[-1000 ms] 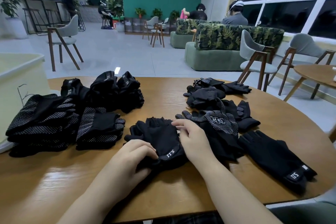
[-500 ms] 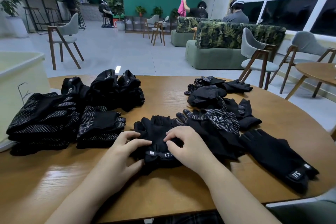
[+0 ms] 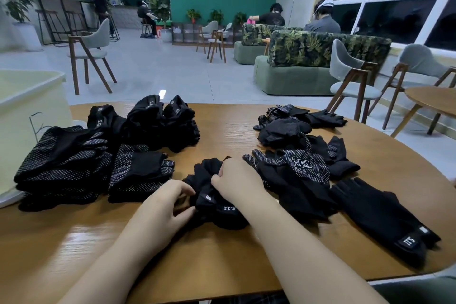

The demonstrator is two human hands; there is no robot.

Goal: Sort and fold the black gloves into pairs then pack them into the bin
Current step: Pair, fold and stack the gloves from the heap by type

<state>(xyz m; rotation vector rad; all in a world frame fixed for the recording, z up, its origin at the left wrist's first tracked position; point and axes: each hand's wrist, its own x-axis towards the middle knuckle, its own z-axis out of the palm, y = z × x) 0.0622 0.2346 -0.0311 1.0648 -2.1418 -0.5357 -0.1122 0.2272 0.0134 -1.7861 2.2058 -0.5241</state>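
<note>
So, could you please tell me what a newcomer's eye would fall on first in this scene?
Most likely the two bare hands at the near middle of the wooden table: the left hand and right hand grip a bunched black glove pair. Folded dotted gloves are stacked to the left beside a pale bin, and loose gloves lie scattered to the right.

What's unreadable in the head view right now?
- Bundle fold state: covered by the right hand and left hand.
- Bin: cut by the left edge, inside unseen.
- Glove count in the dotted stack: layers merge, black on black.
- Loose pile: pairing unclear, gloves overlap.
</note>
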